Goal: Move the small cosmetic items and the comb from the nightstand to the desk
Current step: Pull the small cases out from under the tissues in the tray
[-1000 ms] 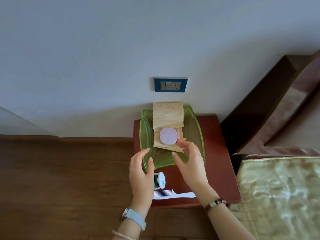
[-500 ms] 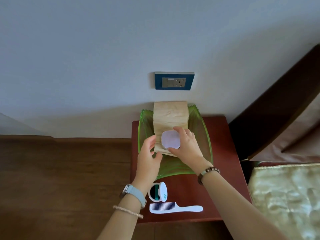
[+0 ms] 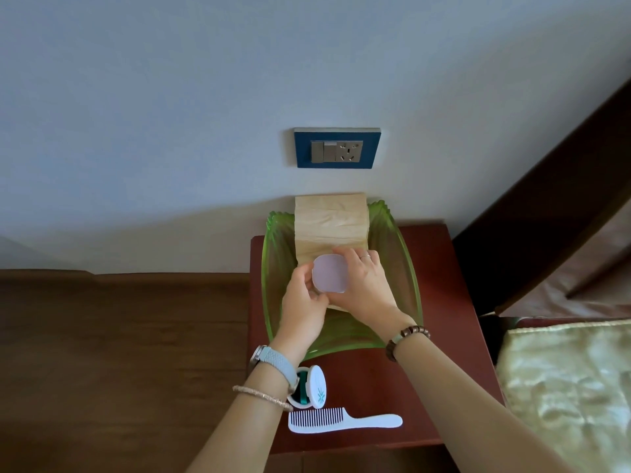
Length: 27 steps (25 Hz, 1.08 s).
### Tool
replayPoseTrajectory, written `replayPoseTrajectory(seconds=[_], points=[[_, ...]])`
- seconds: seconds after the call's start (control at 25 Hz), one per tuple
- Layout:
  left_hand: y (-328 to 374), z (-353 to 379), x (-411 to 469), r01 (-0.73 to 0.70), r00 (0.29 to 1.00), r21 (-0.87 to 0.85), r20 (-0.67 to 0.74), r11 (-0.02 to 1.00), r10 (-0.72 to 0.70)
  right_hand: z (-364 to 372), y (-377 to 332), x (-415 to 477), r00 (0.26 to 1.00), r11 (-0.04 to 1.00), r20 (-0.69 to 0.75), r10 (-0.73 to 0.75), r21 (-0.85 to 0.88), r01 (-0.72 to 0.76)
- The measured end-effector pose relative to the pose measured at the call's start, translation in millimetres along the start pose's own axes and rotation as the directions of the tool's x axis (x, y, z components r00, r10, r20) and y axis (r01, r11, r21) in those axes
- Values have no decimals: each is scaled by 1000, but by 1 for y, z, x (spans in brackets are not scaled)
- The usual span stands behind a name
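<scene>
- While both hands clamp it between them, the lilac compact [image 3: 330,273], a flat rounded square, lies over the near end of the tan paper strip [image 3: 331,223] inside the green dish [image 3: 406,274]. Whether it rests on the paper or is lifted cannot be told.
- Left hand [image 3: 304,302]: thumb and fingertips pinch the compact's left edge. A grey-strapped watch [image 3: 276,361] and a thin bracelet [image 3: 261,397] are on the wrist.
- Right hand [image 3: 365,288]: fingers curl round the compact's far and right edges. There is a ring on one finger and a brown bead bracelet [image 3: 408,336] at the wrist.
- Tan paper strip: creased, running from the dish's far rim by the wall down to its middle.
- Green dish: translucent with a scalloped far rim, on the far part of the bench [image 3: 444,268].
- Round white case [image 3: 316,387]: on the bench just near of the dish, towards the left. Its lid is raised, with a green leaf mark, and the left wrist partly hides it.
- Comb [image 3: 341,419]: white, flat on the bench just near of the round case, teeth at the left, handle to the right.
- Bench: dark red wood, set against the wall.
- Socket plate [image 3: 337,148]: blue frame, on the wall above the dish.
- Bed cover [image 3: 573,387]: pale gold, right of the bench.
- Wood floor [image 3: 119,336]: brown, left of the bench.
</scene>
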<state>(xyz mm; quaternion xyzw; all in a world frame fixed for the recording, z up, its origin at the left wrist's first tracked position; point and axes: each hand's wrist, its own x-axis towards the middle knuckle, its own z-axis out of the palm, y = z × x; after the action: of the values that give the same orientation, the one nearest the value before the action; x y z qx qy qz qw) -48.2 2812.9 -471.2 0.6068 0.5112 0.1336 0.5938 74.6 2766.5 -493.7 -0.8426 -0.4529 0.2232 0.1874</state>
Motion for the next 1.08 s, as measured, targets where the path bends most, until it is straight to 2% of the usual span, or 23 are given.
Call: replayPoseTrajectory(seconds=[0.28, 0.52, 0.68, 0.88, 1.08], points=[[20, -14, -21, -93, 994, -21, -57, 995, 92, -28, -17, -23, 996, 967, -85, -37, 248, 58], [37, -34, -53, -199, 980, -66, 1, 978, 199, -76, -37, -65, 997, 871, -30, -76, 484, 81], [49, -38, -81, -208, 969, -162, 98, 965, 226, -94, -37, -96, 995, 805, 29, -94, 590, 59], [55, -35, -109, -206, 957, -260, 146, 943, 250, -104, -29, -123, 990, 729, 102, -98, 684, 2], [56, -24, -131, -235, 936, -287, 192, 929, 296, -111, -27, -140, 990, 720, 115, -85, 693, -19]])
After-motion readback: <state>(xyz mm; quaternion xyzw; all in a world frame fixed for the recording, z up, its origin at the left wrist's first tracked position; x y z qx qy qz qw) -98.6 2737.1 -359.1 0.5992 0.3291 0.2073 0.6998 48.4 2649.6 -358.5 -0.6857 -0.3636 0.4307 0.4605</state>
